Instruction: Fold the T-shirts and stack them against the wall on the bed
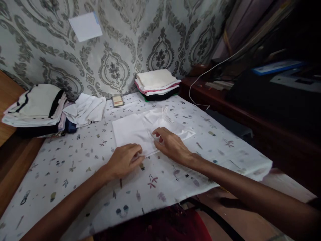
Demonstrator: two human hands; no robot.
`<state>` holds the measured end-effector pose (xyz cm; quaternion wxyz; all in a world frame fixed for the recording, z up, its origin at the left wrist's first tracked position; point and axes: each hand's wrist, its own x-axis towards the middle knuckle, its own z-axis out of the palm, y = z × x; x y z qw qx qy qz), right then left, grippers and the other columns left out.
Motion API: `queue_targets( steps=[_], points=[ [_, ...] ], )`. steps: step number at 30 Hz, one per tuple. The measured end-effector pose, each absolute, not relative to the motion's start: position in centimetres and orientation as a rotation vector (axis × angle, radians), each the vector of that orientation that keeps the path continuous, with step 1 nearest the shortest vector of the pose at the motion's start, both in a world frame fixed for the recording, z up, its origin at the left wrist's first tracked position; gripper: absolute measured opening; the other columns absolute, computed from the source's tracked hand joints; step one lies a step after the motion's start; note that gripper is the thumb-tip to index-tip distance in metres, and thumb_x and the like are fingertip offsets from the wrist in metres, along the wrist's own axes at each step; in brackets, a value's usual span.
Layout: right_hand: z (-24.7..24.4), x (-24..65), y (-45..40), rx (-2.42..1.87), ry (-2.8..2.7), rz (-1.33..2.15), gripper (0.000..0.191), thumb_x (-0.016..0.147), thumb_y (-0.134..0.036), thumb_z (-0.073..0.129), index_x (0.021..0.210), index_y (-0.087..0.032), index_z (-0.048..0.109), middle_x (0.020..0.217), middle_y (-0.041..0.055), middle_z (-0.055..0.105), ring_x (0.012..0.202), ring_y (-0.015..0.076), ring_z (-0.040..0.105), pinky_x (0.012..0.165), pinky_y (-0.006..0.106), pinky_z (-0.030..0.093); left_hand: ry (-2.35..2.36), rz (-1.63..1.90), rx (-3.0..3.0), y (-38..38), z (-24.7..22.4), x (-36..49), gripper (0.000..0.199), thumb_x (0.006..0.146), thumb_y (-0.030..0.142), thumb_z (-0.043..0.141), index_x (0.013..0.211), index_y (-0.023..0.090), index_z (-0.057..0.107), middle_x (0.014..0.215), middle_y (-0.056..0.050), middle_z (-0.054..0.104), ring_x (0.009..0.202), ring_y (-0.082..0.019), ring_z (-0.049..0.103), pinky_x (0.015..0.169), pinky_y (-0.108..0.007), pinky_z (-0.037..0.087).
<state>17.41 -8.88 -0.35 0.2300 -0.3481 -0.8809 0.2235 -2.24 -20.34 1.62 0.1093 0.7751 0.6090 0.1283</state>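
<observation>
A white garment [130, 129] lies partly folded on the patterned cloth in the middle. Its left part is flat and smooth, while its right part is rumpled, with a small tag-like mark near the top. My left hand [125, 160] is at the garment's lower left edge, fingers curled round toward the thumb on the fabric. Over the lower middle of the garment is my right hand [174, 145], palm turned down and inward. Its fingers are bent and its thumb stands apart from them, with a gap between.
A stack of folded clothes [157, 82] stands against the wall. Another stack [35, 103] is at the left beside a crumpled white cloth [86, 108]. A small pixelated item [118, 100] lies between them. A white cable [215, 72] hangs by the dark furniture [265, 110] on the right.
</observation>
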Motion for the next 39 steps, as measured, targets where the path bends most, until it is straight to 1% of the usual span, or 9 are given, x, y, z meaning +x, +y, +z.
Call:
queue_targets(
  steps=[3, 6, 11, 16, 20, 25, 32, 36, 39],
  points=[
    [0.2, 16.1, -9.0, -0.743, -2.397, 0.468, 0.025, 0.093, -0.02, 0.046, 0.115, -0.019, 0.061, 0.116, 0.0119, 0.063, 0.102, 0.024, 0.064, 0.085, 0.04, 0.055, 1.885, 0.65, 2.277, -19.9, 1.2, -3.5, 0.023, 0.099, 0.031, 0.041, 0.1, 0.019, 0.06, 0.093, -0.006, 0.066, 0.088, -0.021, 0.062, 0.076, -0.035, 0.051],
    [-0.8, 14.0, -9.1, -0.557, -2.463, 0.331, 0.04, 0.098, -0.02, 0.038, 0.134, -0.014, 0.055, 0.146, 0.0172, 0.051, 0.138, 0.0279, 0.047, 0.109, 0.049, 0.044, 1.934, 0.62, 2.339, -19.6, -0.6, -4.5, 0.041, 0.1, 0.042, 0.041, 0.131, 0.018, 0.053, 0.135, -0.016, 0.059, 0.127, -0.029, 0.053, 0.105, -0.048, 0.043],
    [-4.8, 12.5, -8.8, -0.637, -2.662, 0.167, 0.051, 0.102, -0.033, 0.04, 0.145, -0.008, 0.046, 0.156, 0.0223, 0.041, 0.148, 0.0315, 0.033, 0.118, 0.055, 0.031, 1.922, 0.251, 2.256, -19.9, -2.7, -5.7, 0.07, 0.099, 0.061, 0.035, 0.152, 0.016, 0.034, 0.161, -0.017, 0.034, 0.151, -0.028, 0.027, 0.123, -0.051, 0.019],
    [-5.3, 13.1, -9.1, -0.656, -2.592, 0.041, 0.046, 0.099, -0.028, 0.046, 0.141, -0.011, 0.051, 0.158, 0.0216, 0.037, 0.148, 0.0331, 0.031, 0.118, 0.056, 0.03, 1.877, 0.433, 2.237, -17.8, -1.7, -7.3, 0.051, 0.101, 0.049, 0.036, 0.139, 0.018, 0.05, 0.15, -0.015, 0.05, 0.142, -0.027, 0.043, 0.119, -0.049, 0.029],
    [-4.6, 13.7, -8.9, -0.749, -2.474, 0.091, 0.047, 0.092, -0.027, 0.056, 0.136, -0.01, 0.052, 0.151, 0.0246, 0.044, 0.136, 0.0356, 0.045, 0.109, 0.056, 0.041, 1.872, 0.723, 2.121, -13.8, -0.7, -8.0, 0.031, 0.099, 0.031, 0.04, 0.118, 0.019, 0.062, 0.12, -0.011, 0.066, 0.112, -0.024, 0.061, 0.098, -0.04, 0.048],
    [-4.6, 14.2, -8.2, -0.858, -2.382, 0.168, 0.058, 0.084, -0.031, 0.068, 0.135, -0.01, 0.05, 0.141, 0.0251, 0.05, 0.131, 0.0382, 0.046, 0.103, 0.056, 0.044, 1.728, 0.679, 2.112, -10.2, 0.2, -7.6, 0.024, 0.091, 0.021, 0.049, 0.109, 0.02, 0.065, 0.096, -0.004, 0.066, 0.083, -0.018, 0.062, 0.077, -0.03, 0.049],
    [-4.0, 14.3, -8.3, -0.783, -2.415, 0.142, 0.05, 0.084, -0.028, 0.07, 0.129, -0.015, 0.055, 0.144, 0.0222, 0.048, 0.132, 0.0377, 0.044, 0.104, 0.056, 0.042, 1.678, 0.205, 2.434, -7.8, 1.0, -6.1, 0.027, 0.092, 0.017, 0.045, 0.11, 0.024, 0.063, 0.108, -0.006, 0.064, 0.096, -0.022, 0.062, 0.08, -0.032, 0.046],
    [-3.8, 14.4, -8.3, -0.725, -2.482, 0.102, 0.028, 0.085, -0.026, 0.069, 0.112, -0.016, 0.066, 0.143, 0.0204, 0.051, 0.133, 0.0379, 0.043, 0.105, 0.055, 0.041, 1.768, 0.376, 2.353, -7.5, 0.6, -5.5, 0.02, 0.09, 0.018, 0.046, 0.104, 0.023, 0.06, 0.1, -0.003, 0.066, 0.088, -0.021, 0.061, 0.077, -0.032, 0.046],
    [-3.8, 14.8, -8.2, -0.708, -2.523, 0.159, 0.019, 0.089, -0.026, 0.064, 0.106, -0.019, 0.07, 0.134, 0.0181, 0.058, 0.132, 0.0364, 0.046, 0.105, 0.056, 0.041, 1.73, 0.524, 2.221, -8.1, 0.1, -5.9, 0.026, 0.091, 0.025, 0.049, 0.116, 0.025, 0.056, 0.091, 0.0, 0.065, 0.08, -0.018, 0.061, 0.075, -0.03, 0.048]
  ],
)
